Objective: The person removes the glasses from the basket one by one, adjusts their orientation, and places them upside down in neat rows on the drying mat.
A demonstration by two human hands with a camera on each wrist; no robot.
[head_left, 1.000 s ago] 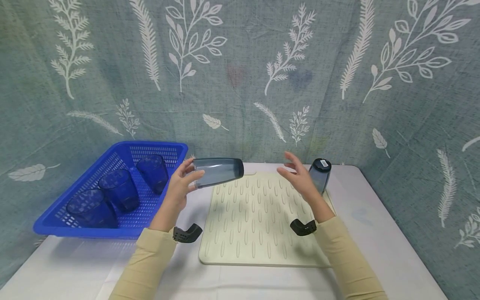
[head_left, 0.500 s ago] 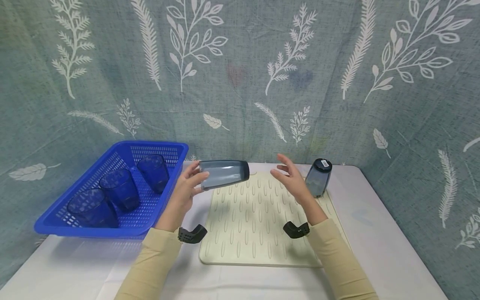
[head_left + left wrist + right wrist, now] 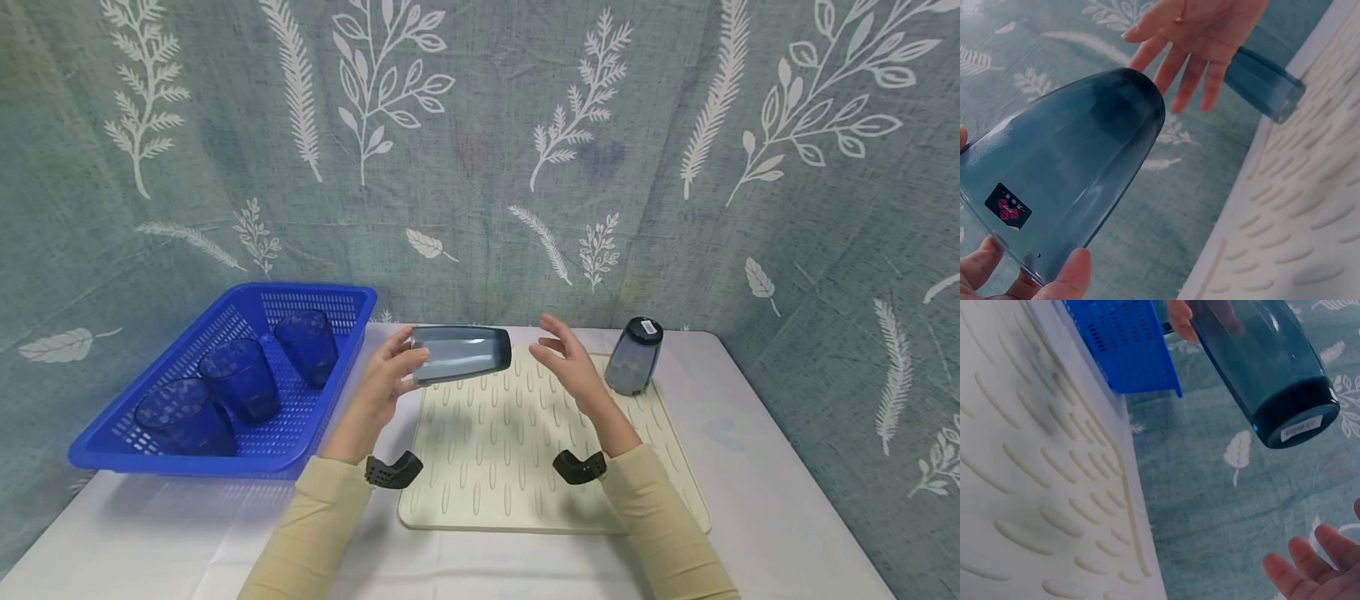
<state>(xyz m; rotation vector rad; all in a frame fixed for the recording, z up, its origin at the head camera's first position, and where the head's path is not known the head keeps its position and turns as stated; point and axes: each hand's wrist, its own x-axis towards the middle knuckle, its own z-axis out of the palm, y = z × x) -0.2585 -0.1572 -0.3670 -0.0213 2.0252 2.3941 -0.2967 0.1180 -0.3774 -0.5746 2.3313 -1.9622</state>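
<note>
My left hand (image 3: 381, 385) grips a smoky blue drinking glass (image 3: 461, 354) near its rim. The glass lies sideways in the air above the ridged cream mat, its dark base pointing right. In the left wrist view a small dark label shows on the glass (image 3: 1060, 169), with thumb and fingertips at its rim end. My right hand (image 3: 573, 367) holds nothing; its fingers are apart and slightly bent, a short gap from the glass's base. In the right wrist view a white barcode sticker is on the base of the glass (image 3: 1272, 375).
A second glass (image 3: 634, 358) stands upside down on the back right corner of the cream mat (image 3: 517, 467). At left, a blue plastic basket (image 3: 172, 467) holds 3 glasses, among them a front one (image 3: 183, 417). A patterned curtain (image 3: 480, 167) hangs behind the white table (image 3: 780, 500).
My left hand has carried the glass to the right, over the mat. My right hand has moved left toward the glass's base, uncovering more of the upside-down glass.
</note>
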